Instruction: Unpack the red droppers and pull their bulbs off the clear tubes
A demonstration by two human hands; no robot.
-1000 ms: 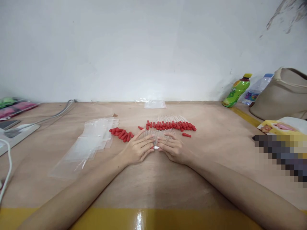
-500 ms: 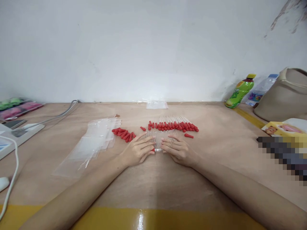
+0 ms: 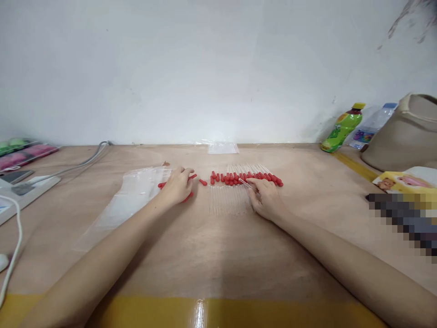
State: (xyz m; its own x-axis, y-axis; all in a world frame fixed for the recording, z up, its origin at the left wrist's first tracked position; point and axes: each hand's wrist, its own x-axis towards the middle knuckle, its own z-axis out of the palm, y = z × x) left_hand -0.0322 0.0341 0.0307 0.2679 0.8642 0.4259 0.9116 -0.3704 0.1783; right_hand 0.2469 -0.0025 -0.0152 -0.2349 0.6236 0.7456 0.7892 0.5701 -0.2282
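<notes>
My right hand pinches a thin clear glass tube that points up and left. Below it lies a row of similar clear tubes, side by side on the table. Over the left pile of red rubber bulbs, my left hand has its fingers curled, with one red bulb showing at the fingertips. The hand hides most of that pile. A single red bulb rests between the pile and a long row of tubes capped with red bulbs.
Clear plastic bags lie under and beside my left forearm. A power strip with cables is at the left. To the right stand a green bottle, a water bottle, a beige bag and a yellow pack.
Both hands have left the tube row. My left hand moved left and away onto the bulb pile; my right hand shifted right and lifted a glass tube.
</notes>
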